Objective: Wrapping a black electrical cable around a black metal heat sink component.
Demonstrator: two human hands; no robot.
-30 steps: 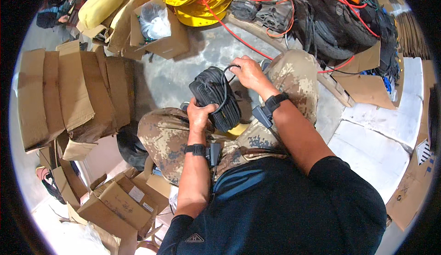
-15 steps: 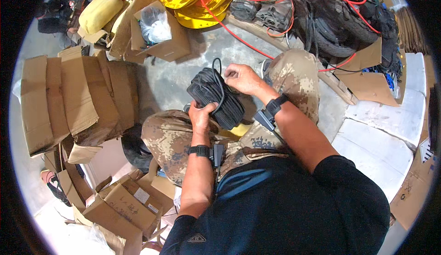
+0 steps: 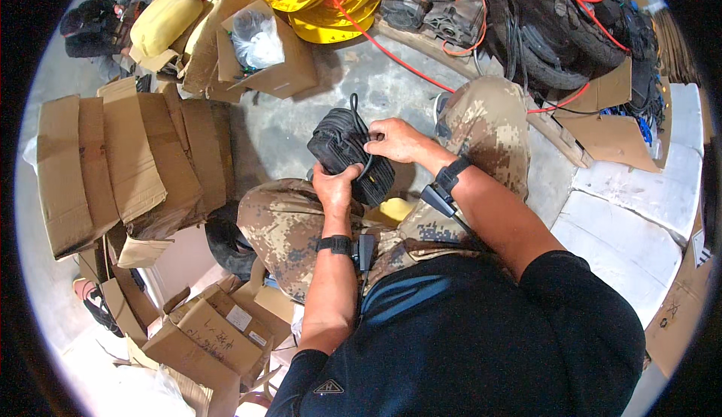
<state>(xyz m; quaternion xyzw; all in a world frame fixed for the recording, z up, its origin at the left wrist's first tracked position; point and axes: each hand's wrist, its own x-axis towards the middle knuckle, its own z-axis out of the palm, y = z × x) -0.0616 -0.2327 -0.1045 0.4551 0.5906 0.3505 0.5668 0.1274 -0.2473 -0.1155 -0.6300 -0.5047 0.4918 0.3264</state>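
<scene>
A thick black bundle of coiled cable (image 3: 335, 148) is held above my lap, between my knees. My left hand (image 3: 335, 185) grips its lower left side, with the thumb lying across the coils. At the bundle's right side, the fingers of my right hand (image 3: 392, 140) are pinched on a loose loop of the same cable. This loop stands up past the top of the coils and runs down over their right side. The fingers of my left hand beneath the bundle are mostly hidden.
Flattened cardboard boxes (image 3: 124, 165) stand at the left. An open carton (image 3: 289, 67) with a plastic bag sits ahead, beside yellow hard hats (image 3: 331, 27). Red cable (image 3: 395, 65) crosses the floor to a dark pile of cables and tyres (image 3: 549, 48). White slabs (image 3: 609, 248) lie at the right.
My right hand has moved left and down onto the loose loop, its fingers now closing on the cable. The bundle has turned slightly, and my left hand keeps its grip.
</scene>
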